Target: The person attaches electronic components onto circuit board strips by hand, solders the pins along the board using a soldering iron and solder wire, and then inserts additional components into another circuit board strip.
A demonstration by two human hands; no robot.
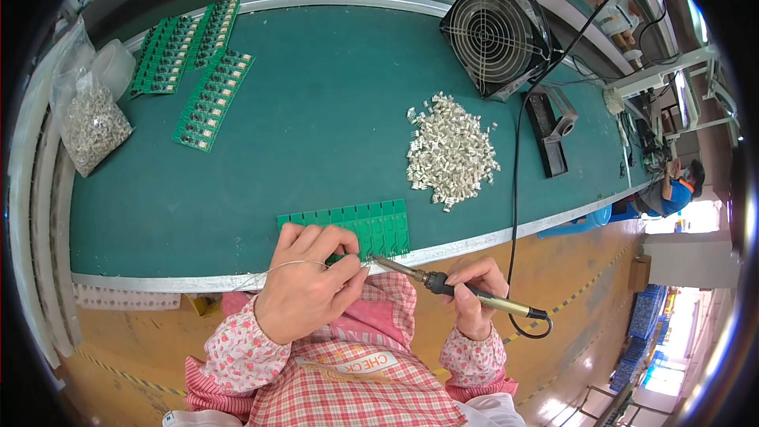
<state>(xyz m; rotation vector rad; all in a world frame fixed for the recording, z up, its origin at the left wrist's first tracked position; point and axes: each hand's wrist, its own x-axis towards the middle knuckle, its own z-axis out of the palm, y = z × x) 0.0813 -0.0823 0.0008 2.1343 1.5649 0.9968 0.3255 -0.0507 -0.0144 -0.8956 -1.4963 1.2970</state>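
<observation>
A green circuit board panel (383,225) lies at the front edge of the bench, its plain side up. My left hand (304,277) rests over the panel's left part, fingers bent and pinched on a thin solder wire (277,267) that trails across the hand. In my right hand (478,292) is a soldering iron (443,283), gripped like a pen, its cord leaving the rear end. The iron's tip meets the panel's near edge, close to my left fingertips. What lies under those fingers is hidden.
Small white connectors (451,154) form a pile right of centre. Behind them stands a black fan (490,32); a soldering iron stand (549,130) is to the right, with the black cord (515,190) passing nearby. Populated boards (213,99) and a bag of parts (93,122) lie left. Another person (678,194) sits far right.
</observation>
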